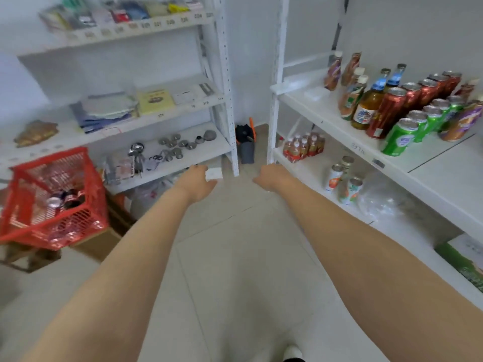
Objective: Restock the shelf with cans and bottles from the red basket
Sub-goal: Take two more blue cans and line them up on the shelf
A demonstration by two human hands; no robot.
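Two bare arms reach forward between shelves. Left hand point(200, 182) has a small white card point(213, 174) in its grip; right hand point(269, 176) is curled, grip unclear. Red basket point(31, 205) sits left.

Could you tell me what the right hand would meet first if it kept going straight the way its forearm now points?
Probably the white upright post of the drinks shelf, near its foot. The right hand points up and leftward toward that corner; depth is unclear, so it might pass left of the post toward the dark grey bag on the floor.
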